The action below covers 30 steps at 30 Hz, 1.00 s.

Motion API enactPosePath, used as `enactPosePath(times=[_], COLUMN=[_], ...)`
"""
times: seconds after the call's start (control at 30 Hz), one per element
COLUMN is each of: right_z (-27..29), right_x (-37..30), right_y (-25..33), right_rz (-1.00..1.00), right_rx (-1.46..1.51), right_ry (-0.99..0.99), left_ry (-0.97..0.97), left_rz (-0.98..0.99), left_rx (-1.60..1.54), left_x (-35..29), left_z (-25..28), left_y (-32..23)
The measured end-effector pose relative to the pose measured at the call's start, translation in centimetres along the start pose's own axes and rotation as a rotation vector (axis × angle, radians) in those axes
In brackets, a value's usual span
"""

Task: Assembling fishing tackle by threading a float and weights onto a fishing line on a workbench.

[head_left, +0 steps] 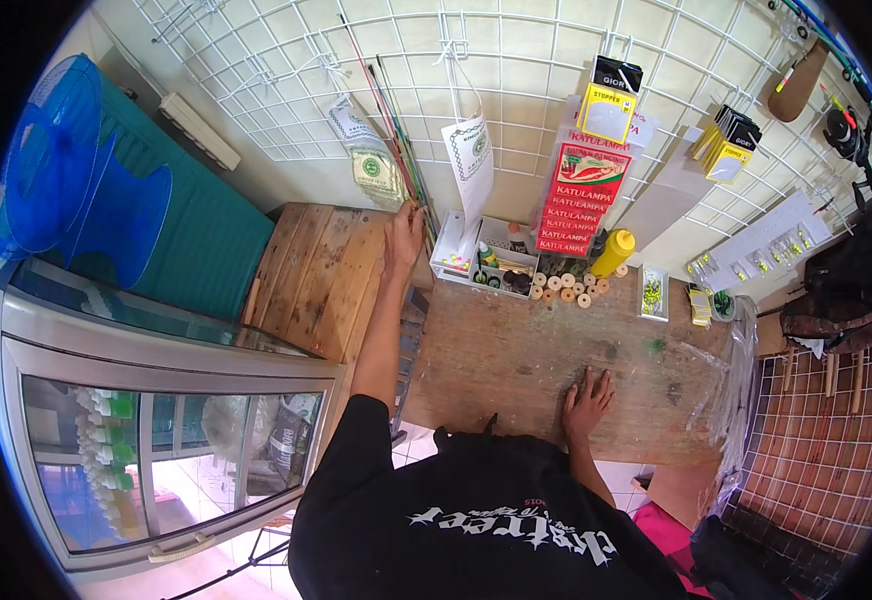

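My left hand [405,238] reaches far forward to the grid wall, its fingers closed at the thin, long rods [396,140] that lean there. It seems to pinch one of them; the fingertips are small in view. Just left of the fingers hangs a clear packet with a green print [376,172]. My right hand [588,402] rests flat on the wooden tabletop [496,350], fingers spread, holding nothing.
White trays [453,262] with small bottles, round wooden pieces [568,288] and a yellow bottle [614,252] line the table's back. Red packets [578,205] hang above. A glass cabinet [171,400] and blue spools [66,180] stand left; fishing reels [861,150] hang right.
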State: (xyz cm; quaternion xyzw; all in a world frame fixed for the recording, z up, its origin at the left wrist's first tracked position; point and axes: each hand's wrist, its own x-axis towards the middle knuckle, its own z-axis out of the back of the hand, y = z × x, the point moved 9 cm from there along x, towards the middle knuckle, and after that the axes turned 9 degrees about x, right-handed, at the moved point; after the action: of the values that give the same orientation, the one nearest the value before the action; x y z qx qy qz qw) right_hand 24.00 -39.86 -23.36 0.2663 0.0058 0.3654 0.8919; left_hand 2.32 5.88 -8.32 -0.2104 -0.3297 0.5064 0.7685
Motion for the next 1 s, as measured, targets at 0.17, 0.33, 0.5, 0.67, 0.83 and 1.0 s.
enactPosePath(times=[0.17,0.33,0.5,0.67,0.83,1.0], right_z=[0.0,0.2,0.2,0.1,0.1,0.2], right_x=[0.0,0.0,0.1,0.0,0.0,0.0], right_y=[-0.3,-0.3,0.0,-0.3,-0.1,0.0], right_rz=[-0.008,-0.004,-0.002,-0.001,-0.02,-0.007], right_rx=[-0.005,-0.006,-0.004,-0.017,-0.019,-0.02], right_ry=[-0.004,-0.013,-0.009,-0.001,0.018,0.007], left_ry=[0.016,-0.061,-0.274,-0.258,-0.25,-0.243], left_rz=[0.022,0.059,0.05,0.08,0.09,0.102], left_rx=[-0.024,-0.137,-0.327,-0.21,-0.205,-0.192], left_x=[-0.2,-0.6,-1.2,-2.0,-2.6,-3.1], left_z=[-0.2,-0.3,-0.4,-1.2,-0.9,-0.4], left_y=[-0.8,-0.8,1.1,1.4,1.8,1.7])
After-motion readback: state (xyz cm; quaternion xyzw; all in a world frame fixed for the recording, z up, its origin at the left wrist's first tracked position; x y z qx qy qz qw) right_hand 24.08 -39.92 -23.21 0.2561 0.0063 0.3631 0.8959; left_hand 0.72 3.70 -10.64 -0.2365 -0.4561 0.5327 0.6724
